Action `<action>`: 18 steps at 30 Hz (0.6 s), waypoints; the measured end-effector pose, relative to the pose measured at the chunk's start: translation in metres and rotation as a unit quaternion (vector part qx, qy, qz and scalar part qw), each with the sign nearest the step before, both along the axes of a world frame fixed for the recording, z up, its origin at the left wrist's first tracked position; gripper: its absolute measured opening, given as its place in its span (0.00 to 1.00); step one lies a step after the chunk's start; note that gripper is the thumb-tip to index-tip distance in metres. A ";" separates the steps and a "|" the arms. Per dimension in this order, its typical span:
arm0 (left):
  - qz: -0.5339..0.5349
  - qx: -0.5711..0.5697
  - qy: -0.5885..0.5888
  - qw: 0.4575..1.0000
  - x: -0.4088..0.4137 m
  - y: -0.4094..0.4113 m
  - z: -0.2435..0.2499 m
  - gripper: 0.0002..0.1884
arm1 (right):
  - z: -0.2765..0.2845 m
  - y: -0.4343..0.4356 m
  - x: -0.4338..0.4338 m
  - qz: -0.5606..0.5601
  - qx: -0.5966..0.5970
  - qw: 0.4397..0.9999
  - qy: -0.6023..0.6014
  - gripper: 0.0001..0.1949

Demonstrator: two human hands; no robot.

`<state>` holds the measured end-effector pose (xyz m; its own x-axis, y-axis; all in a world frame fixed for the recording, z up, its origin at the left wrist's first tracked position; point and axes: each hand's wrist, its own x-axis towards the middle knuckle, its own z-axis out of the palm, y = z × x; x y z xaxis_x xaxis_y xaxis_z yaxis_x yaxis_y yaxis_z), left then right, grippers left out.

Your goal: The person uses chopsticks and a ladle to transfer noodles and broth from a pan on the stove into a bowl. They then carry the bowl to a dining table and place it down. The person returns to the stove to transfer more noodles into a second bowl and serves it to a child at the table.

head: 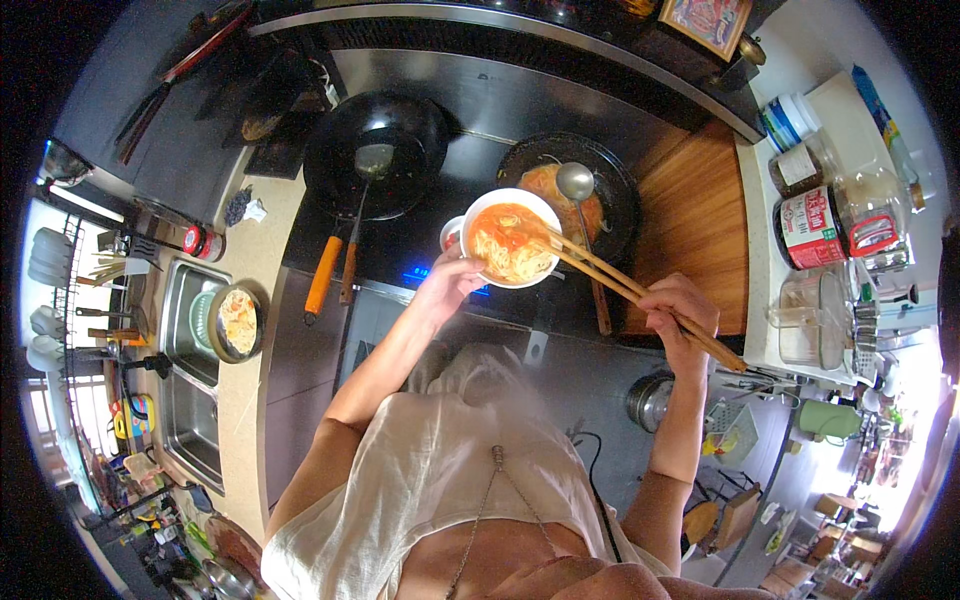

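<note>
A white bowl (511, 238) of noodles in orange-red broth is held up by my left hand (450, 281) at its lower left rim. My right hand (681, 319) grips long wooden chopsticks (630, 287), whose tips reach into the noodles. Behind the bowl, a dark pan (626, 187) on the cooktop holds more orange-red food. A metal ladle (575, 181) lies across that pan, its wooden handle pointing towards me. Partly hidden behind the bowl's left edge is a smaller white dish (451, 231) with something red in it.
A black wok (330, 150) with a spatula (374, 160) stands on the left burner. Left of it, a bowl of noodles (239, 321) sits at the edge of a double sink (196, 427). At right are a wooden board (694, 232), jars, a soy sauce bottle (810, 229) and a glass container (811, 319).
</note>
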<state>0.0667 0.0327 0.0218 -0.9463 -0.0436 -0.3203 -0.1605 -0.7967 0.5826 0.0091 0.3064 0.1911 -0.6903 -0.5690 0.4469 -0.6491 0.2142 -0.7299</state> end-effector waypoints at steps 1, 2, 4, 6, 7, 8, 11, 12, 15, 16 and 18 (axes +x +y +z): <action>-0.003 -0.002 0.003 1.000 0.000 0.000 -0.003 0.25 | 0.000 0.000 0.001 -0.004 0.004 1.000 -0.013 0.08; -0.005 -0.004 0.007 1.000 0.000 -0.001 -0.006 0.25 | 0.001 0.000 0.002 -0.009 0.016 0.999 -0.030 0.08; -0.008 -0.008 0.006 1.000 0.000 -0.001 -0.007 0.24 | 0.000 -0.003 0.002 0.000 0.020 1.000 -0.022 0.06; -0.007 -0.012 0.000 1.000 0.000 0.001 -0.006 0.24 | -0.002 -0.008 0.001 0.023 0.010 1.000 0.014 0.06; -0.007 -0.010 0.002 1.000 0.000 0.001 -0.006 0.24 | -0.002 -0.010 0.001 0.031 0.009 0.999 0.025 0.05; -0.007 -0.008 0.004 1.000 -0.001 0.002 -0.007 0.24 | 0.000 -0.012 0.001 0.032 0.014 0.999 0.020 0.05; -0.001 -0.001 0.006 1.000 -0.002 0.005 -0.005 0.24 | 0.003 -0.012 0.001 0.037 0.021 0.998 0.039 0.04; 0.003 0.003 0.006 1.000 -0.002 0.006 -0.003 0.24 | 0.004 -0.012 0.000 0.040 0.022 0.998 0.051 0.04; 0.003 0.004 0.009 1.000 -0.001 0.008 -0.002 0.23 | 0.012 -0.014 0.004 0.051 0.057 0.994 0.084 0.03; 0.003 0.006 0.010 1.000 -0.002 0.008 -0.003 0.22 | 0.015 -0.015 0.005 0.053 0.059 0.992 0.094 0.03; 0.003 0.010 0.012 1.000 -0.002 0.007 -0.007 0.22 | 0.018 -0.017 0.007 0.049 0.057 0.991 0.115 0.03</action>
<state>0.0649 0.0400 0.0148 -0.9534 -0.0437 -0.2987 -0.1417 -0.8089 0.5706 0.0160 0.2892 0.2094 -0.5168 -0.6839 0.5150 -0.8171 0.2145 -0.5351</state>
